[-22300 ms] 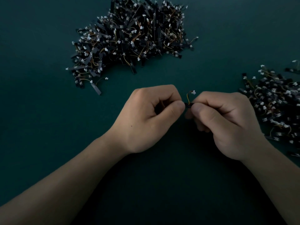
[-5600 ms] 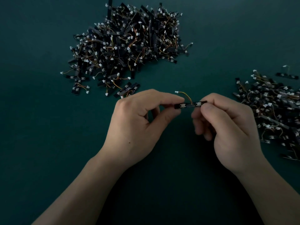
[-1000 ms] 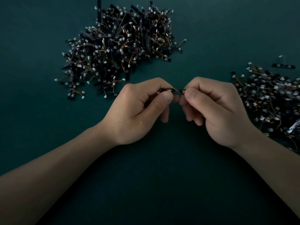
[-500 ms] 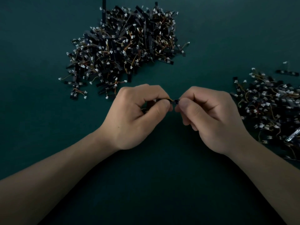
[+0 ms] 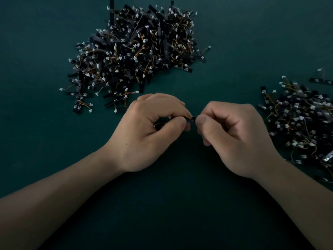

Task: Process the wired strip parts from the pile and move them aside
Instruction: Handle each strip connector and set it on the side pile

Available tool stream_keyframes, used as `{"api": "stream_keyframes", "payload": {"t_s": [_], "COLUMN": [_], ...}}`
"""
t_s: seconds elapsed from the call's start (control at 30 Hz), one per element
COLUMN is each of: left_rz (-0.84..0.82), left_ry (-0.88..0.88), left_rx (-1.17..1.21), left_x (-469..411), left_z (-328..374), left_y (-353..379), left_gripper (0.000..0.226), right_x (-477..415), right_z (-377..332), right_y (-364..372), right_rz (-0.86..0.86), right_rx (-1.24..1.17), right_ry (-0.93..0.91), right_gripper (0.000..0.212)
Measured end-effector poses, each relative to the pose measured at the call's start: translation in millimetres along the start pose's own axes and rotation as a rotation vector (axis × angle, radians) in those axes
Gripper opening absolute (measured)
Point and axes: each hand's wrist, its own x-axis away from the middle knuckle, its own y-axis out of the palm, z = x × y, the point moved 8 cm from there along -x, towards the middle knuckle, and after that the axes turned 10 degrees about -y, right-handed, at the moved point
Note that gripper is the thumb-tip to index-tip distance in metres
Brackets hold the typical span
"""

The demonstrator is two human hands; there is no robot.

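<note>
Strip [image 5: 191,120] is now pinched closer between left grip [image 5: 147,134] and right grip [image 5: 234,138], little showing; processing judged underway, side heap [image 5: 302,123] pending.

Nothing can be read anywhere in the view. The strip parts in the pile [image 5: 137,51] on the table [image 5: 36,51] and in the second heap [image 5: 302,123] at the right carry small pale specks. These are too small and dim to tell as letters or numbers. The strip part [image 5: 191,120] pinched between the left hand [image 5: 149,130] and the right hand [image 5: 234,134] shows only a short dark stretch with no legible mark.
</note>
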Motion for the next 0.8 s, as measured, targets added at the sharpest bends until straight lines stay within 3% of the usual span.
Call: {"api": "stream_keyframes", "payload": {"t_s": [0.8], "left_rz": [-0.061], "left_ry": [-0.111], "left_rx": [-0.036], "left_x": [1.1], "left_z": [-6.0], "left_y": [1.7], "left_gripper": [0.023], "right_x": [3.0], "right_z": [-0.5], "right_y": [4.3], "right_rz": [-0.044], "right_rx": [0.069], "right_ry": [-0.019], "right_gripper": [0.033]}}
